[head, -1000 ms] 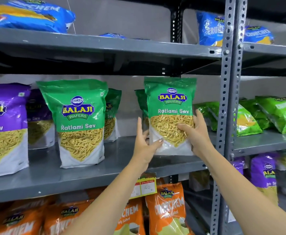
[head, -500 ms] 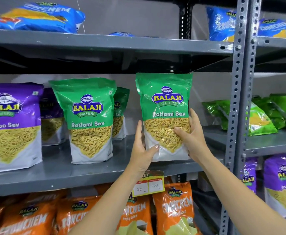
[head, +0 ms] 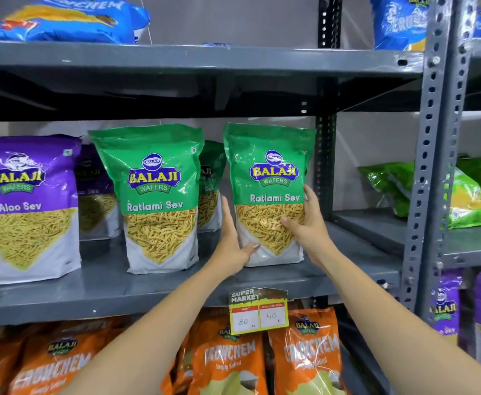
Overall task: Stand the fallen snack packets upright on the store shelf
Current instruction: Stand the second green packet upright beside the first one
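Head view: left hand [head: 230,246] and right hand [head: 307,226] clasp the green Ratlami Sev packet [head: 268,192] upright near the grey shelf [head: 105,292] front edge, beside another green packet [head: 156,195], a purple Aloo Sev packet [head: 25,206] farther left; price tag [head: 258,310] below.

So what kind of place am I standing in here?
Most likely a supermarket snack aisle: grey metal shelving stocked with rows of Ratlami Sev packets, and a price tag printed "Super Market" clipped to the shelf edge.
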